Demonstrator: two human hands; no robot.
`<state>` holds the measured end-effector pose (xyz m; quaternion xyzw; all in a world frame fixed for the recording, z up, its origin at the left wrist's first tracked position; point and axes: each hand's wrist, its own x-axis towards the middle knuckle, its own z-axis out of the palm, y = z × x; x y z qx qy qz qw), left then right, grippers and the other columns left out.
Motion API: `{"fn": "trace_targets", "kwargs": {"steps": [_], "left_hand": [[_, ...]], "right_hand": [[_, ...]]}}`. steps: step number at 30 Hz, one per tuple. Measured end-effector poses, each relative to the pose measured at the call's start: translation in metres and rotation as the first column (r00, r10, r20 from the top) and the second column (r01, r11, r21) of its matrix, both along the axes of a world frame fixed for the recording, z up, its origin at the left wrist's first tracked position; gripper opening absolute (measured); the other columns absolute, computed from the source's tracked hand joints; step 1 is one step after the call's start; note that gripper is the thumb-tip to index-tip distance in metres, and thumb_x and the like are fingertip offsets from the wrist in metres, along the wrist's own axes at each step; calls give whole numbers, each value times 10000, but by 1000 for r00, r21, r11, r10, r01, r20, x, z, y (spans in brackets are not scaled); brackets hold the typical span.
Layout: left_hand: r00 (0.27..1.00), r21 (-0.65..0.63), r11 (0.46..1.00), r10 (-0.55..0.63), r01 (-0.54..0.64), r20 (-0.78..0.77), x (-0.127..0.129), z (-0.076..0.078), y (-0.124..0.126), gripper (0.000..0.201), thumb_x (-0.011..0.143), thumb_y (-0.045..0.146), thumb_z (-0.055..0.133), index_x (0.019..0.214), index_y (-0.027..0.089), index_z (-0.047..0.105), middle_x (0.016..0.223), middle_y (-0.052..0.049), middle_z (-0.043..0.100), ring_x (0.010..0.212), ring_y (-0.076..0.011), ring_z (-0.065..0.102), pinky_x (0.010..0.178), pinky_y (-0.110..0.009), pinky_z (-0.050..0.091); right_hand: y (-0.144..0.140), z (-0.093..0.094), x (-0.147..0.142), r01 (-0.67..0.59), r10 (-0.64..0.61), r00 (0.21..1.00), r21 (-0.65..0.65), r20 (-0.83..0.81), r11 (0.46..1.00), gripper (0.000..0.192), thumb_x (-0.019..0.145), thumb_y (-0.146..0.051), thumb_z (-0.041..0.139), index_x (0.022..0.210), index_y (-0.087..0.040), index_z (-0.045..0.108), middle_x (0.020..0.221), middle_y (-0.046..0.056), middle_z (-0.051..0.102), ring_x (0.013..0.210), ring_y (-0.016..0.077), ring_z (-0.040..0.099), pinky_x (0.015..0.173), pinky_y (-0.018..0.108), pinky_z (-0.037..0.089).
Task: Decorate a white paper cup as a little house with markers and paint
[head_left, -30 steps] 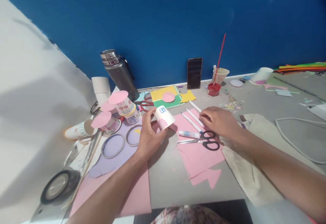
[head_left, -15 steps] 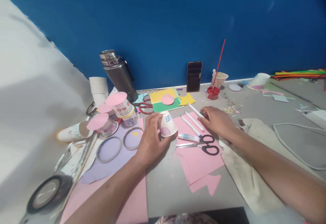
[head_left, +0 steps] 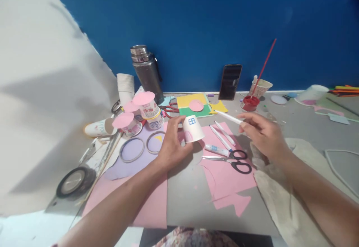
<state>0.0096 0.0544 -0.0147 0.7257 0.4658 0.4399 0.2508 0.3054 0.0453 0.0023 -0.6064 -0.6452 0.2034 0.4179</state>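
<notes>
An upside-down white paper cup [head_left: 194, 131] with a blue window drawing and a pink patch is gripped from its left side by my left hand [head_left: 175, 138]. To the right, my right hand [head_left: 260, 131] pinches a white marker pen [head_left: 227, 117], its tip pointing left towards the cup. Two more markers [head_left: 221, 137] lie on pink paper [head_left: 224, 181] between my hands. Just below them rest a glue stick [head_left: 215, 149] and black-handled scissors [head_left: 231, 160]. Paper cups with pink disc tops [head_left: 144, 99] stand to the left of my left hand.
A steel flask [head_left: 147, 73], a propped phone [head_left: 230, 82] and a red pot [head_left: 250, 103] with a stick line the blue wall. Stacked cups [head_left: 125, 86] stand at the left. Two tape rings [head_left: 131, 149] lie on purple paper. A beige cloth [head_left: 277, 187] lies under my right forearm.
My right hand has picked up the marker from the table and raised it. My left hand still holds the cup, now slightly tilted. The view has shifted left.
</notes>
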Motion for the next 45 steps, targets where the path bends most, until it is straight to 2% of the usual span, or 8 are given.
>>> {"fn": "trace_targets", "kwargs": {"steps": [3, 7, 16, 22, 28, 35, 38, 45], "left_hand": [[999, -48, 999, -21, 23, 41, 1, 3, -2, 704, 722, 207, 743, 1381, 272, 503, 1436, -122, 530, 1375, -338, 539, 1104, -537, 533], [995, -87, 994, -51, 59, 90, 4, 7, -4, 685, 718, 284, 789, 1353, 273, 531, 1434, -123, 536, 1370, -340, 540, 1072, -519, 562], [998, -116, 993, -27, 34, 63, 3, 10, -3, 687, 719, 297, 775, 1360, 256, 533, 1432, -127, 529, 1362, -325, 545, 1044, -500, 589], [999, -126, 992, -21, 27, 50, 4, 12, -4, 681, 741, 310, 763, 1378, 247, 529, 1436, -134, 528, 1362, -321, 549, 1054, -499, 589], [993, -76, 993, -82, 88, 83, 3, 7, -3, 694, 719, 276, 758, 1370, 250, 516, 1427, -128, 524, 1353, -322, 551, 1068, -518, 576], [988, -49, 988, -146, 148, 51, 0, 5, -6, 683, 722, 217, 715, 1371, 267, 509, 1435, -113, 521, 1370, -315, 538, 1055, -495, 583], [984, -70, 983, -163, 167, 67, -1, 6, -5, 701, 710, 228, 741, 1374, 268, 519, 1441, -117, 520, 1383, -332, 523, 1054, -499, 582], [978, -162, 967, -181, 196, 103, 1, 2, -5, 742, 691, 300, 909, 1348, 287, 565, 1443, -110, 531, 1374, -323, 545, 1060, -468, 582]], "right_hand": [[-9, 8, -5, 11, 0, 934, 29, -356, 1000, 116, 878, -394, 756, 962, -315, 745, 661, -20, 635, 570, 175, 569, 549, 352, 498], [-9, 22, -6, -144, 115, 675, 23, -729, 989, 218, 750, -392, 871, 799, -313, 673, 527, -77, 386, 491, 127, 407, 480, 310, 427], [15, 79, -7, -105, -42, 299, -77, -953, 992, 234, 645, -152, 834, 758, -229, 644, 571, -70, 395, 498, 70, 283, 385, 197, 255], [29, 94, -28, -178, -82, 386, -162, -919, 970, 211, 828, -382, 878, 886, -256, 719, 684, -28, 593, 508, 78, 382, 380, 215, 245], [23, 35, -47, -233, -66, 303, -141, -951, 962, 424, 594, -376, 1014, 656, -211, 629, 531, -94, 419, 470, 44, 348, 397, 159, 293], [-7, 16, -57, -240, 171, 683, 3, -710, 971, 306, 830, -527, 845, 860, -223, 823, 671, 15, 715, 521, 117, 560, 446, 249, 435], [-22, 19, -59, -165, 185, 889, 84, -419, 983, 87, 855, -334, 848, 865, -252, 820, 692, -4, 746, 536, 119, 606, 461, 238, 458], [-30, 13, -61, -259, 280, 957, 200, -82, 945, 39, 890, -234, 787, 870, -267, 789, 721, -17, 773, 483, 114, 618, 398, 224, 434]]}}
